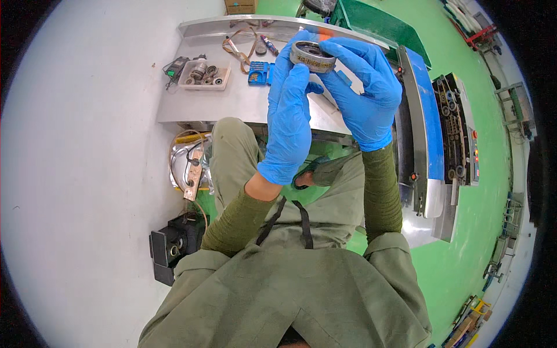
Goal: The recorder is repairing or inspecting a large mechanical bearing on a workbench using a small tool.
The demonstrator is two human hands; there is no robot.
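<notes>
A round metal wheel [313, 56], with a dark hollow centre and a brass-toned band of small marks round its rim, is held up above the metal table. My left hand [288, 116], in a blue glove, grips its left side with the thumb against the rim. At the wheel's right side, my right hand [369, 90], also gloved in blue, has its fingers closed on the edge. Part of the wheel's far side is hidden by the fingers.
On the metal table [191, 107] stand a plastic box [225, 84] of metal rings and a small blue case [260, 74]. A brown strap [253, 45] and a marker [269, 45] lie behind. To the right stands a machine with a blue panel [427, 110]; a green bin [377, 26] is beyond.
</notes>
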